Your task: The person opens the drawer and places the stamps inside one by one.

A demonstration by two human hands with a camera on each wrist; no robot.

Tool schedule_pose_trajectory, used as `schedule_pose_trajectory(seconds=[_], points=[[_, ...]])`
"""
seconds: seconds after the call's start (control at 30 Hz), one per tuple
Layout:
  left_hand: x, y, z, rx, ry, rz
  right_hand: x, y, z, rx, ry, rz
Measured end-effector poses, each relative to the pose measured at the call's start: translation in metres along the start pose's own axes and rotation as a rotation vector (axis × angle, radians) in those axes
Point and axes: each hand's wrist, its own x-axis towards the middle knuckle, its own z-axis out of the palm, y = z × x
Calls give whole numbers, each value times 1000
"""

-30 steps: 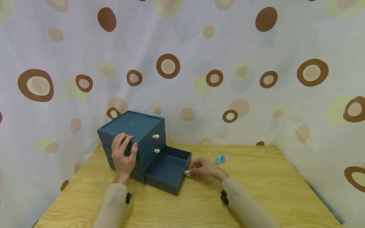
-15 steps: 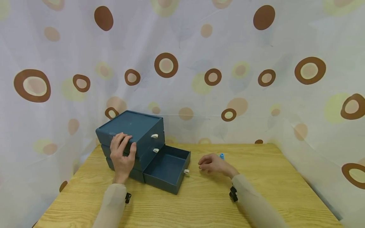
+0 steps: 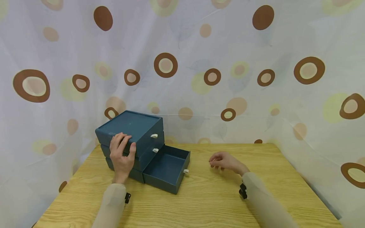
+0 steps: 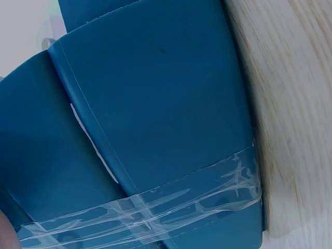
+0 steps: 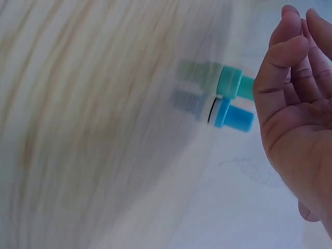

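A blue three-tier drawer unit [image 3: 129, 126] stands at the left of the table. Its bottom drawer [image 3: 160, 183] is pulled out with nothing inside, a white pull tab [image 3: 186, 171] on its front. My left hand [image 3: 122, 156] rests on the unit's near side, fingers over the top edge and thumb near the corner. To the right of the drawer, apart from the tab, my right hand [image 3: 226, 161] hovers with loosely bent fingers and holds nothing. Past it, in the right wrist view, stand a small green stepped piece [image 5: 229, 81] and a blue one [image 5: 236, 116]; the hand hides both in the head view.
Clear tape [image 4: 140, 212] runs across the side of the drawer unit in the left wrist view. The wooden table [image 3: 182, 209] ends at a white curtain [image 3: 182, 95] with brown circles, which hangs at the back and both sides.
My right hand has let go of the drawer's pull tab and moved right, covering the green and blue pieces in the head view. The left hand and drawer have stayed put.
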Motion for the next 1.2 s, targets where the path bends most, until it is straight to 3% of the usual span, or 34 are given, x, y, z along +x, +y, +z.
schedule_pose_trajectory(seconds=[0.27, 0.53, 1.0, 1.2], points=[[0, -1, 1, -2, 1, -4, -9, 11, -21, -69, 15, 22], [0, -1, 1, 6, 3, -4, -15, 18, -34, -45, 87, 55], [0, 0, 2, 5, 7, -7, -11, 29, -36, -47, 221, 64], [-2, -3, 2, -5, 16, 0, -5, 31, -34, -48, 234, 82]])
